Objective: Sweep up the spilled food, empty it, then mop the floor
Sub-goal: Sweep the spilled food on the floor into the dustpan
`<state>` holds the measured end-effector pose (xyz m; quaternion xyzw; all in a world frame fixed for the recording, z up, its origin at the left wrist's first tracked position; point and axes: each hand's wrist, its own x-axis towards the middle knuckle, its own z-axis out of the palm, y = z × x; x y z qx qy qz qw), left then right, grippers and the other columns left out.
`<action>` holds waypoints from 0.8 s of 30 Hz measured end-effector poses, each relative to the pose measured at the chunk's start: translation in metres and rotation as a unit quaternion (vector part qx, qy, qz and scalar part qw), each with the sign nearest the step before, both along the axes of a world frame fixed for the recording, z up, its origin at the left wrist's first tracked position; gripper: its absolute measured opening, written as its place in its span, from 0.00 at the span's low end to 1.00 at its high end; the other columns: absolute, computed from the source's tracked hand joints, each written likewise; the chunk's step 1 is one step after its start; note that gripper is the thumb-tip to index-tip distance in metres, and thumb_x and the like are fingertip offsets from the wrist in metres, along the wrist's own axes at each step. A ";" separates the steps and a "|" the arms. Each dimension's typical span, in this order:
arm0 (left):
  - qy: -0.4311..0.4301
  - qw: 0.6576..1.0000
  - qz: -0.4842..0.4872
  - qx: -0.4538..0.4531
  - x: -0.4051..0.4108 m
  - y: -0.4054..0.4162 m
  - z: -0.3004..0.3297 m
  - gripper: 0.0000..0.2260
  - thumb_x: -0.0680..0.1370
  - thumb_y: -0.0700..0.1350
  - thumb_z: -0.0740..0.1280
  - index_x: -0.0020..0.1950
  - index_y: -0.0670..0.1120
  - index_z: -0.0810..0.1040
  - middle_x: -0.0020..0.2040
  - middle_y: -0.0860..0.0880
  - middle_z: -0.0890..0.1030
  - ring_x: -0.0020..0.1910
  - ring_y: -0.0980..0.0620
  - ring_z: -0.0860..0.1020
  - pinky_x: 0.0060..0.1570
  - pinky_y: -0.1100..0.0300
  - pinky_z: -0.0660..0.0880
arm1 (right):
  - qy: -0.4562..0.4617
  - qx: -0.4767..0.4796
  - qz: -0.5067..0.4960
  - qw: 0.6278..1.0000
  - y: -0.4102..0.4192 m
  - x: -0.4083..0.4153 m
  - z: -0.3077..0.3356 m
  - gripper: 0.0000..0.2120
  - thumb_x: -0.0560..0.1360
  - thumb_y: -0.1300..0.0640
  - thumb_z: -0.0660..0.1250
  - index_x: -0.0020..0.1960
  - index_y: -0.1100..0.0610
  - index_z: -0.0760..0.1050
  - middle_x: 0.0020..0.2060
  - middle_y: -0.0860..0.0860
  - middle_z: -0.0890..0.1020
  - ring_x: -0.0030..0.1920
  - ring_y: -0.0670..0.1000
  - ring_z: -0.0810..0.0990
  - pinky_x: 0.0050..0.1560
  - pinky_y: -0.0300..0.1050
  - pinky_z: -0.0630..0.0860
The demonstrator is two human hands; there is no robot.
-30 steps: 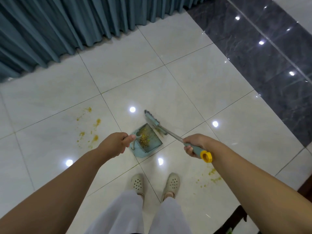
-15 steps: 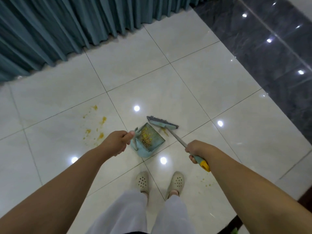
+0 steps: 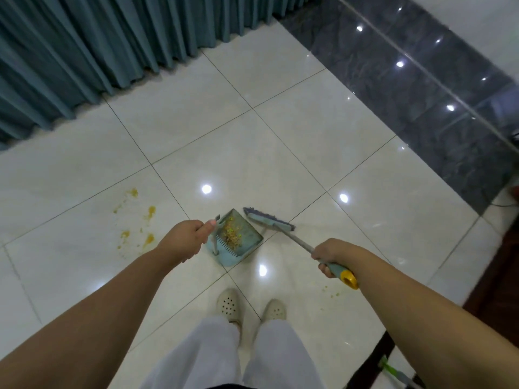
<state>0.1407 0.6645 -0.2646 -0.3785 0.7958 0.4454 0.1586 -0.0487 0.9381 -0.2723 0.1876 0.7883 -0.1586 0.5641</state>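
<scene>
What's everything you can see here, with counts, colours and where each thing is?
dustpan: one, light blue, on floor, centre, crumbs inside
broom: one, blue head, grey handle, yellow end, right of dustpan
food stains: several, yellow, floor left
crumbs: few, yellowish, floor right
curtain: one, teal, top left
dark tiles: grey, top right
shoes: two, cream
left hand: on dustpan handle
right hand: gripping broom

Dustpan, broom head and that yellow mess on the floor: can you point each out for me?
dustpan point(image 3: 243, 236): head view, on its inner tray beside the swept-up food.
broom head point(image 3: 269, 219): head view, middle of the blue bar.
yellow stains point(image 3: 150, 211): head view, one orange blot left of the dustpan.
</scene>
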 end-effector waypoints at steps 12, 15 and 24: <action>-0.038 0.998 -0.020 -0.052 0.000 0.023 0.001 0.22 0.80 0.60 0.53 0.35 0.47 0.71 0.29 0.49 0.73 0.27 0.53 0.70 0.29 0.61 0.65 | -0.029 -0.061 -0.129 0.989 0.005 -0.020 -0.011 0.09 0.80 0.60 0.58 0.43 0.63 0.65 0.29 0.56 0.69 0.13 0.48 0.66 0.16 0.31 0.66; -0.039 0.998 -0.021 -0.054 0.000 0.024 0.003 0.22 0.80 0.59 0.53 0.36 0.46 0.72 0.30 0.49 0.72 0.27 0.53 0.69 0.29 0.61 0.65 | -0.049 -0.054 -0.094 0.993 0.013 -0.003 -0.019 0.07 0.80 0.60 0.58 0.47 0.63 0.66 0.29 0.56 0.70 0.16 0.48 0.66 0.17 0.33 0.67; -0.025 0.995 -0.018 -0.093 0.007 0.038 0.006 0.23 0.79 0.61 0.53 0.41 0.45 0.75 0.32 0.47 0.75 0.29 0.50 0.72 0.35 0.58 0.70 | -0.131 -0.110 -0.097 0.980 0.047 0.021 0.008 0.03 0.77 0.63 0.57 0.45 0.61 0.66 0.21 0.54 0.70 0.17 0.47 0.65 0.16 0.33 0.64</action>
